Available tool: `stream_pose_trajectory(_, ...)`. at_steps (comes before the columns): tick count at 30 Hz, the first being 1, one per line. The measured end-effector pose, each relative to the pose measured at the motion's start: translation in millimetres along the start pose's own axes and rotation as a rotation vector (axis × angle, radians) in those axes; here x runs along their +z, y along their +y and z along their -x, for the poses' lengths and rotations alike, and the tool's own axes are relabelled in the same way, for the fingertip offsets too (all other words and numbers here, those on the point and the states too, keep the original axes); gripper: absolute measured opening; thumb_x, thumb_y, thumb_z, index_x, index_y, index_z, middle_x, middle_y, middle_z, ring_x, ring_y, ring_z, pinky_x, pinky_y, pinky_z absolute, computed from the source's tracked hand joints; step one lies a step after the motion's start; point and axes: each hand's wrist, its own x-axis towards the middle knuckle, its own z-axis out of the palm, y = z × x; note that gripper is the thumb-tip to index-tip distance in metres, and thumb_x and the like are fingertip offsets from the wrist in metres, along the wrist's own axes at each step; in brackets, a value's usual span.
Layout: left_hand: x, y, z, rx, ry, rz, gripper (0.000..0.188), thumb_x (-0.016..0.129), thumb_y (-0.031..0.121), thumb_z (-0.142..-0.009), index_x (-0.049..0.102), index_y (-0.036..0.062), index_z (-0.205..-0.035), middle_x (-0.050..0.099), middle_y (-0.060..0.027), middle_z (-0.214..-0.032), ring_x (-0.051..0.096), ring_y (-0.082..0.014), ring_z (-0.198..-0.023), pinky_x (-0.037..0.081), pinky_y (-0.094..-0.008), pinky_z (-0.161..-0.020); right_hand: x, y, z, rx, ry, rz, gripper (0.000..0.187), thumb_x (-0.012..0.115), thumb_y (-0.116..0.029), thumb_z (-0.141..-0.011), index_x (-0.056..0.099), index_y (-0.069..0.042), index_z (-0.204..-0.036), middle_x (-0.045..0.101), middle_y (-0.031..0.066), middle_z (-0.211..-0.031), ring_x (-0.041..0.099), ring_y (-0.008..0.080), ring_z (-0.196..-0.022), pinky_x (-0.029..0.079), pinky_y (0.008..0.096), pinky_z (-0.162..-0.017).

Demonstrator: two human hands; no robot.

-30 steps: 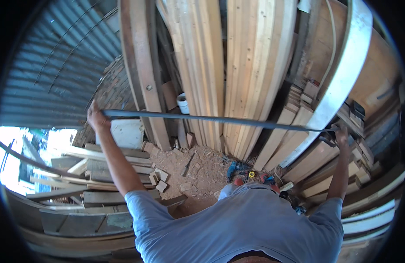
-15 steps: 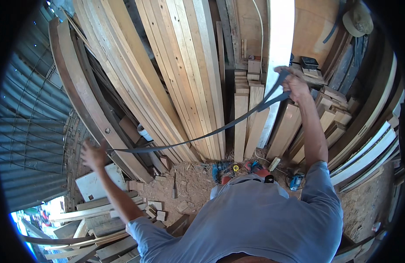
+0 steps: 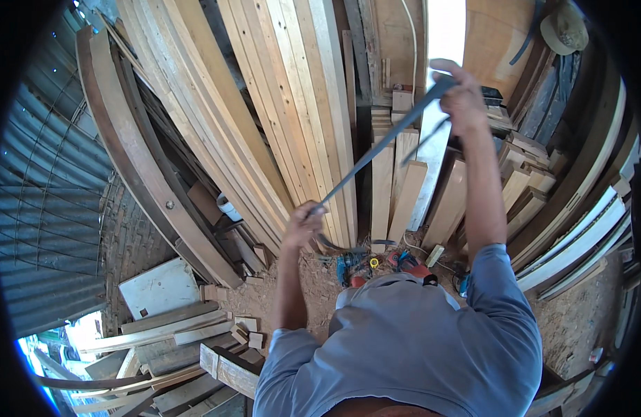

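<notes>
A long thin dark metal strip (image 3: 376, 149) runs slantwise between my two hands, in front of a stack of tall pale planks (image 3: 293, 111). My left hand (image 3: 303, 224) grips its lower end at about chest height. Raised high, my right hand (image 3: 463, 97) grips its upper end, where the strip curls back in a loop. Beyond each hand the strip's ends are hidden or blurred. My grey-blue shirt fills the lower middle of the view.
Curved wooden beams (image 3: 136, 160) lean at the left beside a corrugated metal wall (image 3: 43, 208). Short boards (image 3: 397, 174) stand ahead. Power tools (image 3: 355, 267) lie on the sawdust floor. Offcuts and a white panel (image 3: 157, 288) lie lower left; more boards lean at the right.
The strip was stretched level between my spread hands. My left hand has come in toward the middle and up, my right hand has risen high, and the strip now slants steeply.
</notes>
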Motion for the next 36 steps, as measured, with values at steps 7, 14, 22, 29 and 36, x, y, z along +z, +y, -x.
stream_pose_trajectory(7,-42,84,14,0.410,0.147,0.615,0.005,0.066,0.009,-0.096,0.066,0.0100,-0.102,0.069,-0.0070,-0.092,0.069,-0.0205,-0.082,0.059,-0.0368,-0.077,-129,141,24,0.174,0.350,0.452,0.016,0.061,-0.012,-0.096,0.070,-0.008,-0.109,0.060,-0.0035,-0.075,0.043,0.0026,-0.052,0.032,0.0221,-0.043)
stream_pose_trajectory(14,-25,168,-1,0.542,0.105,0.710,0.004,0.067,0.015,-0.097,0.067,0.0114,-0.099,0.072,-0.0148,-0.110,0.071,-0.0301,-0.104,0.058,-0.0479,-0.097,-172,248,69,0.250,0.281,0.909,0.023,0.073,-0.012,-0.089,0.071,0.001,-0.108,0.074,0.0131,-0.095,0.069,0.0208,-0.084,0.054,0.0345,-0.078)
stream_pose_trajectory(22,-13,222,-16,0.651,0.111,0.409,0.014,0.063,0.022,-0.101,0.067,0.0086,-0.103,0.069,-0.0183,-0.117,0.069,-0.0282,-0.105,0.057,-0.0454,-0.092,-143,255,100,0.303,-0.098,0.952,0.036,0.079,-0.021,-0.084,0.068,0.004,-0.108,0.072,0.0151,-0.092,0.068,0.0224,-0.082,0.054,0.0362,-0.074)
stream_pose_trajectory(29,-25,237,-8,0.659,0.258,0.240,0.015,0.058,0.023,-0.105,0.064,0.0087,-0.105,0.067,-0.0036,-0.088,0.053,-0.0095,-0.064,0.041,-0.0242,-0.057,-95,201,111,0.644,-0.355,0.281,0.035,0.083,-0.032,-0.084,0.071,-0.003,-0.099,0.054,-0.0031,-0.072,0.046,0.0093,-0.060,0.039,0.0271,-0.056)
stream_pose_trajectory(36,-78,223,12,0.589,0.512,0.124,0.015,0.061,0.023,-0.103,0.063,0.0096,-0.096,0.057,0.0011,-0.073,0.043,-0.0051,-0.053,0.032,-0.0195,-0.047,-108,169,109,0.573,-0.257,-0.177,0.033,0.069,-0.038,-0.097,0.061,-0.010,-0.082,0.039,-0.0102,-0.062,0.034,0.0021,-0.052,0.026,0.0213,-0.049)
